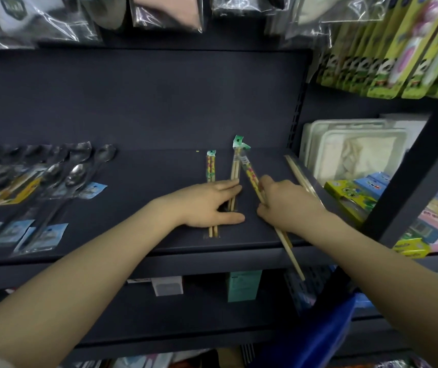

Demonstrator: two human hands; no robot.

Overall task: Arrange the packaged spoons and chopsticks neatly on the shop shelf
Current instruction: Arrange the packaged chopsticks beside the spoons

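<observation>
Two packaged chopstick pairs lie side by side on the dark shelf (146, 197): one with a patterned top (210, 167), one with a green header card (236, 166). My left hand (207, 205) rests flat on both, fingers straight. My right hand (284, 205) grips a third packaged chopstick pair (251, 176), tilted, its lower end sticking out past the shelf's front edge. Several packaged metal spoons (53, 181) lie in rows at the shelf's left. Another chopstick pack (298, 176) lies along the right edge.
White trays (350, 152) and colourful boxes (356, 197) fill the neighbouring shelf on the right, behind a dark upright post (409, 187). Bagged goods (164, 11) hang above. Green packages (398, 62) hang at upper right. A lower shelf holds small boxes (244, 285).
</observation>
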